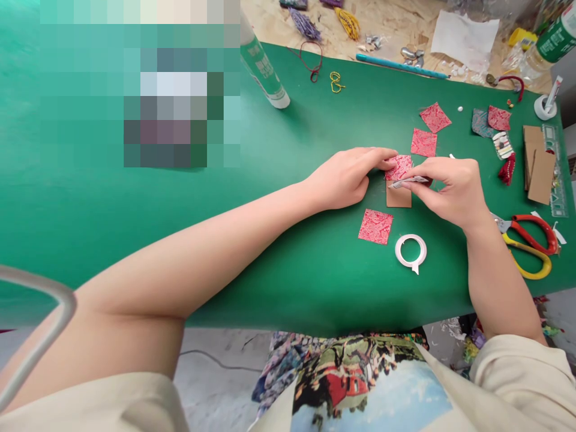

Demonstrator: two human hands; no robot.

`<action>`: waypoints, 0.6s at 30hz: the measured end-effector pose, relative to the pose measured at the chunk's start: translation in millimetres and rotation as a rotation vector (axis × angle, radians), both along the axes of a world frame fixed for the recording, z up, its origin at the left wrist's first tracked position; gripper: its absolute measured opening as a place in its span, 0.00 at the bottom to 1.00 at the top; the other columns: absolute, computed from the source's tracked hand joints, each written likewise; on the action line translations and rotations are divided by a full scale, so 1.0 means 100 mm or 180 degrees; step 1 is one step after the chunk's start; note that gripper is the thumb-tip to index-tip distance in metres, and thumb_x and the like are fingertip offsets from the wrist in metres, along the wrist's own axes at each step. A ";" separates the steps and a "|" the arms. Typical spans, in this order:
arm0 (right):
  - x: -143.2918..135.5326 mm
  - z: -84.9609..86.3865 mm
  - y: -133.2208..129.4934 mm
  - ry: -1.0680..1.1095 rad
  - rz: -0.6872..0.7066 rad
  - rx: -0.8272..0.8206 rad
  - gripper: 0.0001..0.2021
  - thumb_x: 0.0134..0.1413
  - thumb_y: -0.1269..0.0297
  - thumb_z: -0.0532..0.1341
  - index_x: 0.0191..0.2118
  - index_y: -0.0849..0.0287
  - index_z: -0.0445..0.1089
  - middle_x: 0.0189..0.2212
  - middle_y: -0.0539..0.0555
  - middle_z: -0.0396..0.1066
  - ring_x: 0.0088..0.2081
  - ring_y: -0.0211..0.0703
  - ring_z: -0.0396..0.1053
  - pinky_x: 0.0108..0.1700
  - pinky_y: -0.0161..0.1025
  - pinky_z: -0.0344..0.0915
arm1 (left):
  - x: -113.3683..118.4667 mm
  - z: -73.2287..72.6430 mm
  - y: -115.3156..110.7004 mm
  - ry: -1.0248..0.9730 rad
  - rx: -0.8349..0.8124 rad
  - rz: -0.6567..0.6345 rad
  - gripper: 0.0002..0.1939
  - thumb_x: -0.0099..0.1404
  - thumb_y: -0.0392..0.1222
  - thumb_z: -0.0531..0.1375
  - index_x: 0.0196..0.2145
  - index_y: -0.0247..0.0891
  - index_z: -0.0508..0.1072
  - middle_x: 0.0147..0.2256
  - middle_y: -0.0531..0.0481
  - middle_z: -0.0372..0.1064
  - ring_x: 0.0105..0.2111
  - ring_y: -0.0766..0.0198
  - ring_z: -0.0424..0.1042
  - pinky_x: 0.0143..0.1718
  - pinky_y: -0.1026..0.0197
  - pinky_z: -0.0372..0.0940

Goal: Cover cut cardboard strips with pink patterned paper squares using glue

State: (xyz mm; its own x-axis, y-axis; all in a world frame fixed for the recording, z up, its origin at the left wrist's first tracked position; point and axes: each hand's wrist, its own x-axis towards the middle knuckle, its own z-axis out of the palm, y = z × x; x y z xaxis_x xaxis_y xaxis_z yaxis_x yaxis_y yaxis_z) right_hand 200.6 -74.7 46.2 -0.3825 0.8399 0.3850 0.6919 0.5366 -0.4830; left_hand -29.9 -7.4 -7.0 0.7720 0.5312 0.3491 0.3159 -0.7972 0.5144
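My left hand (344, 177) rests on the green mat with its fingers stretched out. Its fingertips touch the upper left edge of a red patterned cloth square (400, 165). Just below that cloth, a brown cardboard square (398, 199) shows its lower part; the rest is covered. My right hand (452, 189) pinches a slim grey-white tool (407, 182) over the line where cloth and cardboard meet. The tool's exact kind cannot be made out, as the fingers hide part of it. Another red cloth square (375, 227) lies nearer me, beside a roll of white tape (410, 237).
Two more red cloth squares (423, 143) lie beyond my hands. Scissors (528, 246) with red and yellow handles are under my right forearm's outer side. Cardboard pieces (541, 171) and a clear ruler (559, 180) sit at right. A white-green tube (265, 72) and a blue pencil (400, 66) lie farther back.
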 end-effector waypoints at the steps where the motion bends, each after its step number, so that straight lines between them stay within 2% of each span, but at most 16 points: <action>1: 0.00 0.01 0.00 0.0011 0.0026 -0.0003 0.06 0.58 0.68 0.65 0.34 0.50 0.80 0.29 0.46 0.80 0.28 0.41 0.73 0.34 0.40 0.68 | 0.00 0.00 0.00 -0.0016 0.0021 -0.0010 0.34 0.59 0.25 0.48 0.63 0.33 0.65 0.55 0.44 0.78 0.59 0.57 0.75 0.59 0.50 0.71; 18: 0.03 0.06 -0.03 0.0022 0.0309 -0.0150 0.07 0.58 0.67 0.63 0.34 0.47 0.79 0.29 0.45 0.80 0.29 0.42 0.76 0.35 0.42 0.72 | 0.01 0.01 0.01 0.0026 -0.0012 0.0000 0.33 0.58 0.25 0.48 0.61 0.36 0.68 0.53 0.45 0.78 0.56 0.56 0.76 0.58 0.49 0.71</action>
